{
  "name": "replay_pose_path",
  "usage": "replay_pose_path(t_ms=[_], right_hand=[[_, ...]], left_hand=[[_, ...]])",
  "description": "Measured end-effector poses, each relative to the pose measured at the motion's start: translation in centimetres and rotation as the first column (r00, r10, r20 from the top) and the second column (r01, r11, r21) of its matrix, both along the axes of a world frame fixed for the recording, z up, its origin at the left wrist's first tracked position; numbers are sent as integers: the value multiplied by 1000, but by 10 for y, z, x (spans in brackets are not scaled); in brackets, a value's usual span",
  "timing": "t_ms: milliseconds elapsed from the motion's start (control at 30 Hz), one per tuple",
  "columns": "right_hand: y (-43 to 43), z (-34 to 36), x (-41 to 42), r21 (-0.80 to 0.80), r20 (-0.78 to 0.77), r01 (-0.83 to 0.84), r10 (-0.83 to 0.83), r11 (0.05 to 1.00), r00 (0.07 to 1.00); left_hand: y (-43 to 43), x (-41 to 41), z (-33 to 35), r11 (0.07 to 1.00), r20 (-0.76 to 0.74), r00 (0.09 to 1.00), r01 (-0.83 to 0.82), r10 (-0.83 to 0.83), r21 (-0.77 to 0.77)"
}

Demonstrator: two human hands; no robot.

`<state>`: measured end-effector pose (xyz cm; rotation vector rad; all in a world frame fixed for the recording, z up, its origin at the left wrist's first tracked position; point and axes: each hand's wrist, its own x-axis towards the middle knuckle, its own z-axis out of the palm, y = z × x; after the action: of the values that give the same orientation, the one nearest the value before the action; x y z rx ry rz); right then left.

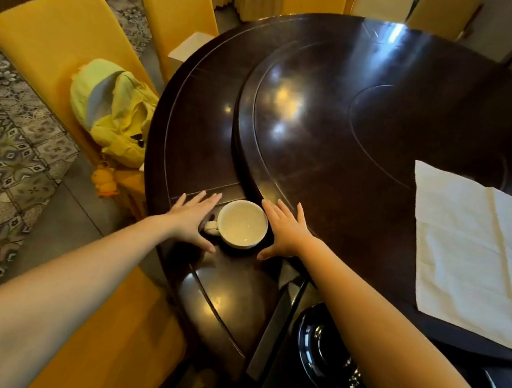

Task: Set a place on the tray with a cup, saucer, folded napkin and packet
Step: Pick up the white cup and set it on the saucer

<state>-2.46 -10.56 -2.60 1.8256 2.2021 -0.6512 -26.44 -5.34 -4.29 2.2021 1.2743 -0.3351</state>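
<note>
A white cup (242, 223) stands upright and empty on the dark round table (199, 141), its handle turned left. It seems to rest on a dark saucer (238, 251), hard to make out against the wood. My left hand (192, 218) lies flat just left of the cup, fingers spread, thumb near the saucer's edge. My right hand (287, 230) lies flat just right of it, fingers apart. Neither hand holds anything. A white napkin (479, 253) lies unfolded on the table's raised turning centre at the right. No packet is in view.
Yellow-covered chairs (57, 40) ring the table; one holds a yellow backpack (113, 112). A white box (190, 47) sits at the far table edge. A glossy black round object (328, 357) lies near my right forearm. The floor is patterned tile.
</note>
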Motion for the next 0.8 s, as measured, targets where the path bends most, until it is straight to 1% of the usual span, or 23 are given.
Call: replay_pose_path(t_ms=[67, 200, 300, 367, 500, 667, 733, 800], right_hand=[[-1, -12, -2, 60, -31, 6, -5, 998, 1000], [-2, -26, -1, 162, -96, 40, -24, 986, 995], [-2, -31, 1, 192, -119, 53, -30, 980, 992], [-1, -33, 1, 198, -157, 74, -43, 977, 987], [0, -34, 2, 188, -237, 115, -68, 976, 969], [-3, -32, 4, 175, -336, 170, -104, 970, 936], [-7, -22, 7, 142, -410, 213, -138, 967, 901], [-13, -7, 14, 100, -543, 252, -159, 963, 825]], left_hand=[[-1, 4, -11, 1000, 72, 997, 5, -3, -24], [0, 10, -28, 994, 279, 957, -50, 76, -100], [0, 14, -34, 992, 401, 911, -55, 97, -115], [0, 15, -35, 989, 452, 884, -70, 122, -130], [2, 17, -31, 974, 480, 858, -92, 183, -207], [6, 20, -23, 963, 448, 867, -116, 218, -245], [8, 25, -14, 965, 446, 870, -114, 211, -235], [8, 32, -1, 972, 458, 870, -89, 183, -219]])
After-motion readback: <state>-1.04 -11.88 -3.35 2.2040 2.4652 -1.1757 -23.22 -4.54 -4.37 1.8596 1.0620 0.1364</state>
